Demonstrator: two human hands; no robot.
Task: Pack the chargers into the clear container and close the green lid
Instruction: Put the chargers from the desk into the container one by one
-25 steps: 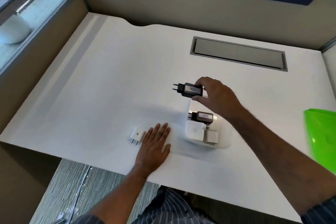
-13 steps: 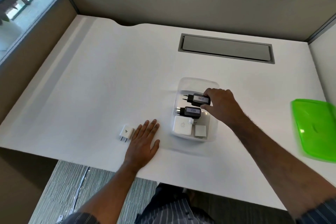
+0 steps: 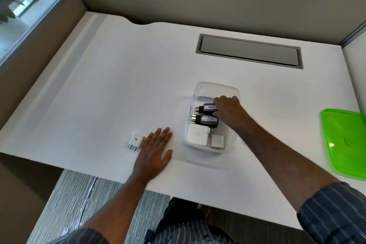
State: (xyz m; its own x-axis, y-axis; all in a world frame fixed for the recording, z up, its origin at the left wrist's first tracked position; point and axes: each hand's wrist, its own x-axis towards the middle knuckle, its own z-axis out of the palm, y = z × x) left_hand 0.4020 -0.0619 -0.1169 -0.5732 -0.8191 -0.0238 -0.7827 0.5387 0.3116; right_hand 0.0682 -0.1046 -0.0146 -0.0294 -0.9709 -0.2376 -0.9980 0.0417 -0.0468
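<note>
Head view: we see the right hand (image 3: 227, 113) reaching into the clear rectangular plastic container (image 3: 215, 89), fingers closed around the black charger labelled 026 (image 3: 206, 107). Beside it lie a black charger labelled 002 (image 3: 206, 120), a large white square charger (image 3: 197, 134) and a small white cube charger (image 3: 217, 141). The left hand (image 3: 154, 148) rests flat and open, empty, on the white desk (image 3: 118, 85), just beside a small white two-pin charger (image 3: 136, 140). The translucent green lid (image 3: 344, 140) lies well apart at right.

Right hand (image 3: 227, 112) on charger (image 3: 207, 107)
</note>
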